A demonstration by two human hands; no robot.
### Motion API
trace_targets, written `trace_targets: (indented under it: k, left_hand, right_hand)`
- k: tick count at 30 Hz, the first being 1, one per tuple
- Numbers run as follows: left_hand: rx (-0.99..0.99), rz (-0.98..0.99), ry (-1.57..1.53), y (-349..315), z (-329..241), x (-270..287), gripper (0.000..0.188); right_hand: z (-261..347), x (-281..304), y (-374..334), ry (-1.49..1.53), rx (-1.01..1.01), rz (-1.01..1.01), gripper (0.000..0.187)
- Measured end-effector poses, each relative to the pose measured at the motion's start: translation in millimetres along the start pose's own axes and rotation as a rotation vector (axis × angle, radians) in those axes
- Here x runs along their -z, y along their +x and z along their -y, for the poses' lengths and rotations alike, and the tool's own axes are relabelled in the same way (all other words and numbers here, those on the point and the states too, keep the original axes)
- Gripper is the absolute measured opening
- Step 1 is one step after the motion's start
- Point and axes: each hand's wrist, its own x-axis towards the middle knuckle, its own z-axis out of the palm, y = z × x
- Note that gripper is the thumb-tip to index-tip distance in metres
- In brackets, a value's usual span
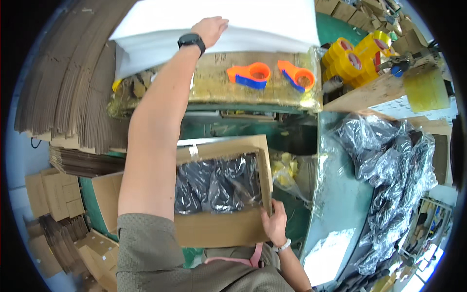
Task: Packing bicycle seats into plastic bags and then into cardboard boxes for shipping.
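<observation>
My left hand (209,30), with a black watch on the wrist, reaches far forward onto a stack of white foam sheets (270,22). Its fingers are stretched out on the top sheet near the front edge. Below my left arm stands an open cardboard box (219,228), packed with dark items in clear plastic bags (219,185). At the box's near right corner, my right hand (276,224), wearing a pale bracelet, grips the cardboard wall with thumb and fingers. My left forearm hides the box's left part.
Two orange-and-blue tape dispensers (250,75) lie on the tape-covered ledge (209,92). Yellow tape rolls (348,61) are piled at the far right. Plastic-bagged dark goods (389,160) lie on the right bench (335,194). Flattened cardboard (68,73) is stacked at the left.
</observation>
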Motion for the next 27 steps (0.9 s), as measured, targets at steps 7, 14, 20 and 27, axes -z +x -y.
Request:
trace_targets:
  k: [7,14,20,27]
  left_hand:
    - [-0.170,-0.229,0.185,-113,-55,88,0.019]
    - [0.238,0.329,-0.139,-484,-138,74,0.028]
    - [0.537,0.781,-0.387,-598,-133,-97,0.040]
    - [0.150,1.047,-0.359,-516,-179,-114,0.050]
  right_hand:
    - [5,-1,8,0.027,-0.093,-0.015,0.035]
    - [9,-8,2,-0.055,-0.163,0.018,0.039]
    - [9,-10,-3,0.017,-0.171,-0.053,0.042]
    - [-9,-3,-9,0.029,-0.197,-0.067,0.041]
